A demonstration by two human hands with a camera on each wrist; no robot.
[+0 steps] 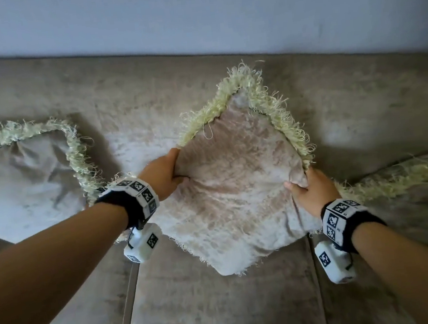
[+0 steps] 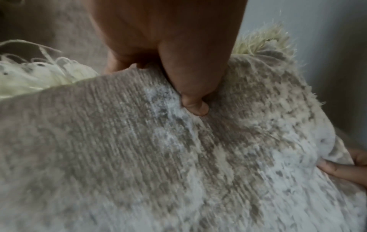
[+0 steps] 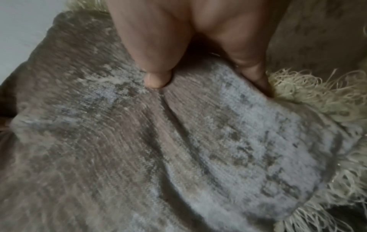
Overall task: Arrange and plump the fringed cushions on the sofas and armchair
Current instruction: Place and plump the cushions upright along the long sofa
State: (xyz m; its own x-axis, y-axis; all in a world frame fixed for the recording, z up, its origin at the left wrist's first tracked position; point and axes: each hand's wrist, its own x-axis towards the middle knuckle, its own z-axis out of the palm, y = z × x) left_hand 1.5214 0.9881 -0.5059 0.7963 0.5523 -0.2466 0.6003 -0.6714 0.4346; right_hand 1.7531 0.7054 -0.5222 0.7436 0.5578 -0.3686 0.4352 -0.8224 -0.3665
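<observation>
A beige velvet cushion (image 1: 236, 183) with pale yellow fringe stands on one corner above the sofa seat (image 1: 222, 306), held between both hands. My left hand (image 1: 164, 175) grips its left corner, thumb pressed into the front fabric (image 2: 194, 108). My right hand (image 1: 308, 191) grips the right corner, thumb dug into the cloth (image 3: 157, 80), fingers behind by the fringe (image 3: 309, 94). The cushion (image 2: 178, 157) fills the left wrist view, and the same cushion (image 3: 178, 149) fills the right wrist view. A second fringed cushion (image 1: 24, 176) leans at the left. A third fringed cushion (image 1: 409, 194) lies at the right.
The sofa's backrest (image 1: 120, 87) runs across behind the cushions, with a pale wall (image 1: 192, 13) above it. Seat seams (image 1: 128, 289) divide the sofa into sections below my arms.
</observation>
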